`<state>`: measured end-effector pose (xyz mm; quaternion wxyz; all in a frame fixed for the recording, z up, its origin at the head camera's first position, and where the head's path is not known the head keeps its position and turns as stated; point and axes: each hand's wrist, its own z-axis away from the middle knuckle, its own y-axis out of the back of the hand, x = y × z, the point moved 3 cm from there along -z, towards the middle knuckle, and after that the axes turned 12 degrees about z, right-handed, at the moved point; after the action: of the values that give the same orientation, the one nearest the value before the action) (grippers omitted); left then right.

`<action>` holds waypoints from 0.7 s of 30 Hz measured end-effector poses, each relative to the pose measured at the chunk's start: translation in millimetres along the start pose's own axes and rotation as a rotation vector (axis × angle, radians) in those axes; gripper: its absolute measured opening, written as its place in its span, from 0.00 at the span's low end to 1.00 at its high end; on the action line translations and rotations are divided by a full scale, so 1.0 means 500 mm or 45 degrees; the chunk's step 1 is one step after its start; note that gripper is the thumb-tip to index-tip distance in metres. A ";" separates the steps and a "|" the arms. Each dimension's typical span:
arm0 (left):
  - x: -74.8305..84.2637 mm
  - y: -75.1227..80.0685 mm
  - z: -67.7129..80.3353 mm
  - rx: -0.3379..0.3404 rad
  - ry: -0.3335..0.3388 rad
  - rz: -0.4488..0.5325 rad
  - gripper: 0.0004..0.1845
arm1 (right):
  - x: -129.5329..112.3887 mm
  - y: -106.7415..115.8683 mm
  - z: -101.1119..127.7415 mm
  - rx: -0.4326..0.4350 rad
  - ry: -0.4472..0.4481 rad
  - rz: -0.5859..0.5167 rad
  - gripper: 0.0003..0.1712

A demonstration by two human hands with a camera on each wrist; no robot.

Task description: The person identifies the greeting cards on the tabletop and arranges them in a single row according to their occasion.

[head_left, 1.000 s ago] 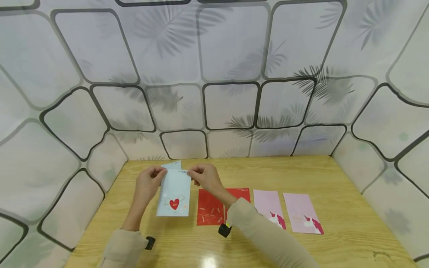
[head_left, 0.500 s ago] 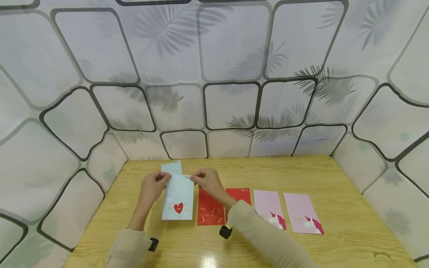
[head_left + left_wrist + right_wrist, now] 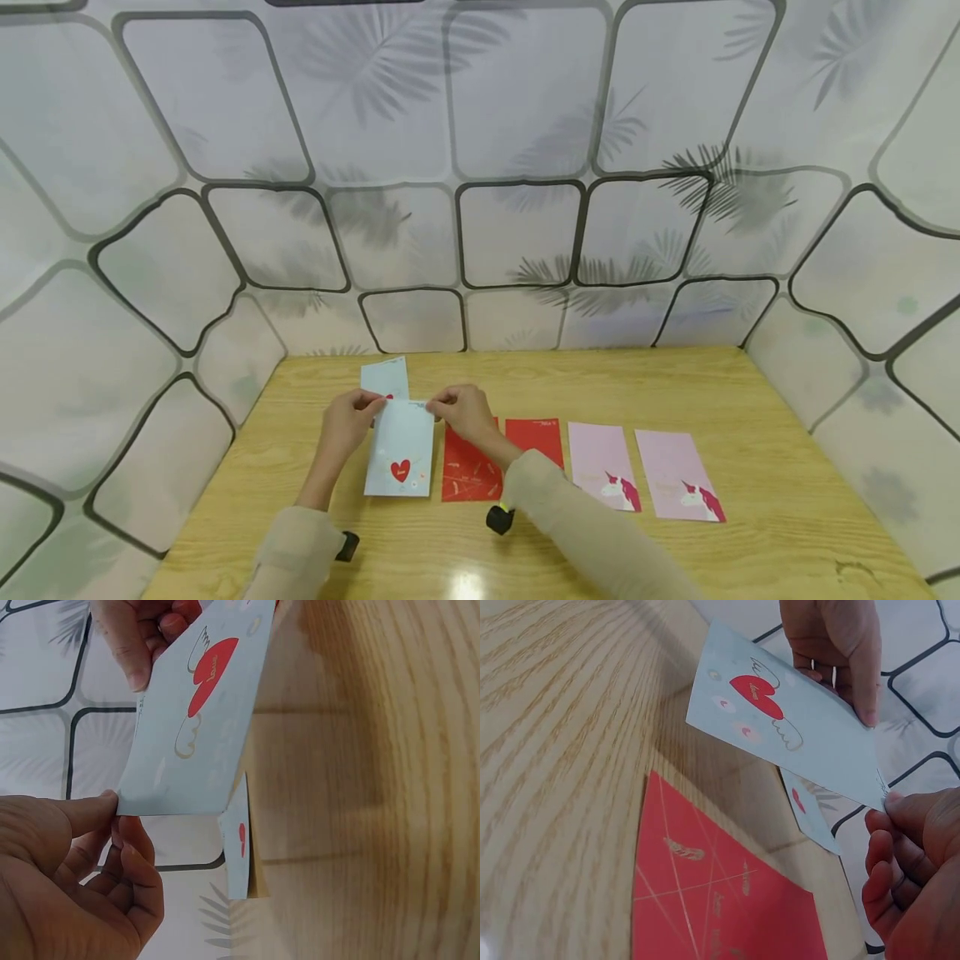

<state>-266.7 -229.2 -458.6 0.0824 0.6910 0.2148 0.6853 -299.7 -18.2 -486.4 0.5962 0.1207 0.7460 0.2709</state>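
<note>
A light blue greeting card [image 3: 398, 442] with a red winged heart hangs between both hands, its lower edge toward the person. My left hand [image 3: 348, 425] pinches its upper left corner between thumb and fingers. At the upper right corner my right hand [image 3: 463, 412] pinches it the same way. In both wrist views the card [image 3: 196, 727] is tilted and raised off the table. Behind it lies a second light blue card [image 3: 385, 378] with a red heart, partly covered in the head view.
Right of the held card lie two red cards [image 3: 468, 475], the right forearm crossing over them. Two pink cards with unicorns [image 3: 600, 454] lie farther right on the wooden table [image 3: 787, 467]. A patterned cloth wall [image 3: 517, 233] rises behind the table.
Both hands have moved slightly right and toward the person, lowering the held card. More of the second blue card behind it now shows, including its red heart.
</note>
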 end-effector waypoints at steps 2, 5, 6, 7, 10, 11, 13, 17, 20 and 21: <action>-0.005 -0.003 0.000 -0.005 0.013 0.003 0.11 | 0.002 -0.001 0.000 -0.005 0.004 -0.001 0.06; -0.010 -0.006 0.000 -0.011 0.031 0.016 0.11 | 0.006 -0.003 0.001 -0.007 0.019 -0.007 0.06; -0.012 -0.007 -0.001 -0.012 0.038 0.021 0.11 | 0.006 -0.004 0.000 -0.009 0.023 -0.007 0.06; -0.013 -0.008 -0.001 -0.014 0.038 0.019 0.12 | 0.007 -0.004 0.000 -0.010 0.026 -0.009 0.06; -0.018 -0.011 -0.003 -0.014 0.049 0.012 0.12 | 0.011 -0.007 -0.002 -0.016 0.018 -0.008 0.06; -0.020 -0.011 -0.004 -0.015 0.050 0.009 0.12 | 0.012 -0.008 -0.003 -0.019 0.012 -0.009 0.06; -0.024 -0.013 -0.005 -0.020 0.055 0.008 0.12 | 0.015 -0.011 -0.005 -0.027 0.002 -0.009 0.06; -0.033 -0.017 -0.010 -0.025 0.071 0.010 0.12 | 0.021 -0.016 -0.008 -0.030 -0.007 0.020 0.06; -0.040 -0.020 -0.013 -0.029 0.072 0.011 0.12 | 0.025 -0.020 -0.010 -0.024 -0.009 0.048 0.06; -0.041 -0.021 -0.013 -0.029 0.072 0.009 0.12 | 0.026 -0.021 -0.011 -0.021 -0.008 0.057 0.06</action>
<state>-274.3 -229.5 -481.4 0.0816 0.6712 0.2068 0.7072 -306.8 -21.6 -502.2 0.5933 0.1334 0.7391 0.2899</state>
